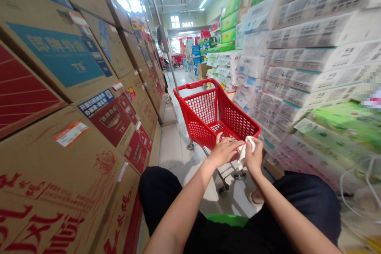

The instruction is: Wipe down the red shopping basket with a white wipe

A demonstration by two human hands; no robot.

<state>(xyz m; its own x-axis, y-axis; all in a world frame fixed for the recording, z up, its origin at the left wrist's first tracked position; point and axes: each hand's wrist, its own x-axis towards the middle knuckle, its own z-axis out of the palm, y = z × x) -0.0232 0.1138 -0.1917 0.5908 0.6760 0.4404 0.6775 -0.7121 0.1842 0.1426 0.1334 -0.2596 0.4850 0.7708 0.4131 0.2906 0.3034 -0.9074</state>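
A red plastic shopping cart (208, 115) stands in the aisle just ahead of my knees, its basket bare. My right hand (254, 156) is closed around a crumpled white tissue (245, 147) at the cart's near rim. My left hand (224, 151) lies beside it, fingers curled toward the tissue and touching it, over the cart's near edge. Both forearms reach forward over my lap in black trousers.
Stacked cardboard boxes (59, 99) with red and blue print wall the left side. Wrapped tissue packs (312, 59) are piled high on the right. The tiled aisle floor (174, 147) runs ahead toward far shelves. A green seat edge (228, 219) shows between my legs.
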